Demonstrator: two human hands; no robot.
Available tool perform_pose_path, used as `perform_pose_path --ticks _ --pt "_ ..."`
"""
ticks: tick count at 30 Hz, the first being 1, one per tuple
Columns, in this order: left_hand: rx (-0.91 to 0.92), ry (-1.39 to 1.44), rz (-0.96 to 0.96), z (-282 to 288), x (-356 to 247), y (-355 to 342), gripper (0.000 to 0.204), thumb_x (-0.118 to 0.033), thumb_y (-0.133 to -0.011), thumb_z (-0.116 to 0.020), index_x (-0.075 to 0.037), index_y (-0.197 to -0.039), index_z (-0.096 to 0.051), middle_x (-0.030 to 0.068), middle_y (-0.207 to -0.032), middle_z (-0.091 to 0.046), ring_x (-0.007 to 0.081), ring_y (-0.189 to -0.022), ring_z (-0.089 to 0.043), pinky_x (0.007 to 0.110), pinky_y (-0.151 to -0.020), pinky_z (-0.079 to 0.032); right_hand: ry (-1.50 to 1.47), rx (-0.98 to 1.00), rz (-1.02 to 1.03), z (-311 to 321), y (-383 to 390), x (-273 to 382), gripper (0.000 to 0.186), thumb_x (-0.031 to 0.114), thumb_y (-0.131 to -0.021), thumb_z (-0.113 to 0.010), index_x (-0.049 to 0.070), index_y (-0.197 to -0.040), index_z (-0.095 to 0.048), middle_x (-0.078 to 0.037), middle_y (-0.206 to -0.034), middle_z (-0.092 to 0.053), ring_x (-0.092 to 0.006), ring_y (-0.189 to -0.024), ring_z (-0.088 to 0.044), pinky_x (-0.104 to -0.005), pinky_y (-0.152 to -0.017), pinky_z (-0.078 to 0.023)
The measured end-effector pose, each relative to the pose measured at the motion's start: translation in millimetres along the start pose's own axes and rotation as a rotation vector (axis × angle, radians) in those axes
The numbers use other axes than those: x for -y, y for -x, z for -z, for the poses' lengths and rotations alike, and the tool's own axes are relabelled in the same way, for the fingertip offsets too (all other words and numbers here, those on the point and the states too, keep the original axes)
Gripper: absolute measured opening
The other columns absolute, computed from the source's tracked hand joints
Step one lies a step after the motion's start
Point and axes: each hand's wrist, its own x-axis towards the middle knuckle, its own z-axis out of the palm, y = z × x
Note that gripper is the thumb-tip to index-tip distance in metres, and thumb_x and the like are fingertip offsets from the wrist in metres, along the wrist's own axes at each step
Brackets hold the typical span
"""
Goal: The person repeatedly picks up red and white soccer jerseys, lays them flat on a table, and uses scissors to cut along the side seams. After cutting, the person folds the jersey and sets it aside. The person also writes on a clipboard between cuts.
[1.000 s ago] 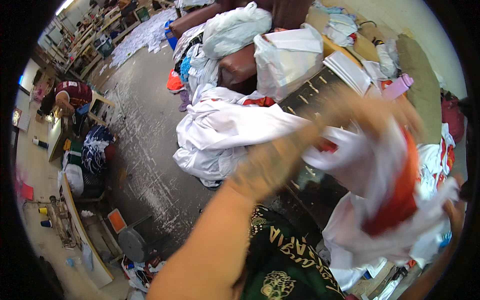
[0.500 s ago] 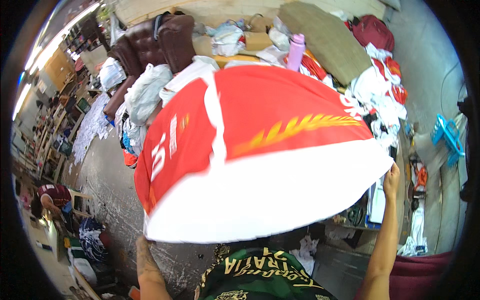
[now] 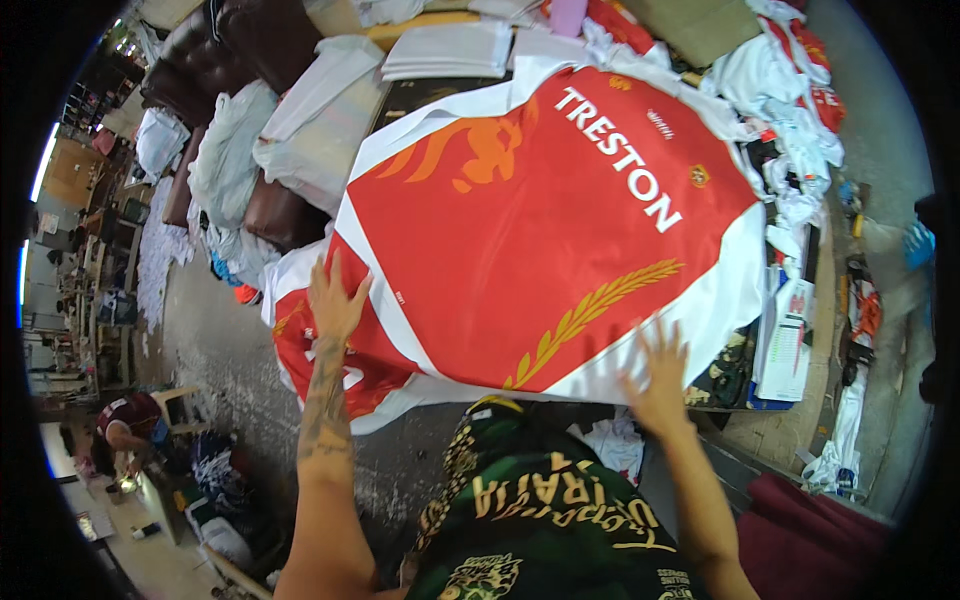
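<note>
A large red and white sports shirt with orange and gold prints lies spread flat over a work table. My left hand rests flat on its left sleeve, fingers apart. My right hand presses on the white hem at the lower right, fingers spread too. Neither hand grips anything. The table top itself is hidden beneath the shirt.
Stacks of white fabric and bagged bundles lie on brown sofas behind the table. More red and white shirts pile up at the right. Another person crouches on the grey floor at the lower left.
The shirt was bunched in my hands, then held up and spread in the air. Now it lies flat on the table with both palms resting on it.
</note>
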Motion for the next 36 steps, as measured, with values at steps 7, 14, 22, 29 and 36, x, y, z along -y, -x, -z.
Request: perform_pose_path --ticks 7,14,22,29,36 --pt "0.183 -0.219 0.094 -70 -67 -120 0.113 -0.084 -0.088 -0.060 -0.021 -0.172 -0.017 0.0205 -0.177 -0.015 0.0418 -0.163 -0.013 0.073 -0.123 -0.017 0.150 0.037 -0.192 -91 -37 11 0.093 0.073 -0.090 -0.065 0.030 -0.167 -0.038 -0.012 -0.178 -0.019 -0.0515 -0.162 -0.004 -0.0777 -0.121 -0.010" --pt "0.265 -0.135 -0.303 -92 -198 -298 0.108 -0.087 -0.089 -0.053 -0.015 -0.168 -0.033 0.0197 -0.172 -0.030 0.0403 -0.159 -0.028 0.064 -0.127 -0.021 0.249 -0.234 -0.381 43 -243 -123 0.074 0.050 -0.102 -0.061 0.027 -0.167 -0.036 -0.012 -0.175 -0.027 -0.0534 -0.157 -0.023 -0.0714 -0.122 -0.026" --pt "0.154 -0.211 -0.030 -77 -109 -240 0.116 -0.088 -0.084 -0.059 -0.017 -0.170 -0.027 0.0249 -0.174 -0.020 0.0449 -0.161 -0.017 0.065 -0.128 -0.015 0.285 0.085 -0.408 -75 -99 -20 0.109 0.070 -0.082 -0.073 0.023 -0.170 -0.029 -0.019 -0.178 -0.013 -0.0526 -0.162 -0.005 -0.0745 -0.124 -0.005" --pt "0.127 0.003 -0.358 -124 -206 -376 0.114 -0.092 -0.086 -0.049 -0.016 -0.169 -0.031 0.0229 -0.173 -0.027 0.0426 -0.160 -0.024 0.061 -0.128 -0.018 0.336 -0.181 -0.198 50 -263 -204 0.085 0.057 -0.098 -0.065 0.025 -0.169 -0.032 -0.013 -0.177 -0.021 -0.0476 -0.161 -0.017 -0.0681 -0.125 -0.020" --pt "-0.088 -0.182 0.015 -78 -86 -142 0.082 -0.064 -0.105 -0.050 -0.018 -0.169 -0.030 0.0211 -0.172 -0.030 0.0434 -0.158 -0.027 0.066 -0.125 -0.021 0.112 0.055 -0.307 -29 -110 -51 0.095 0.065 -0.090 -0.071 0.024 -0.168 -0.036 -0.015 -0.179 -0.014 -0.0512 -0.162 -0.006 -0.0756 -0.123 -0.011"
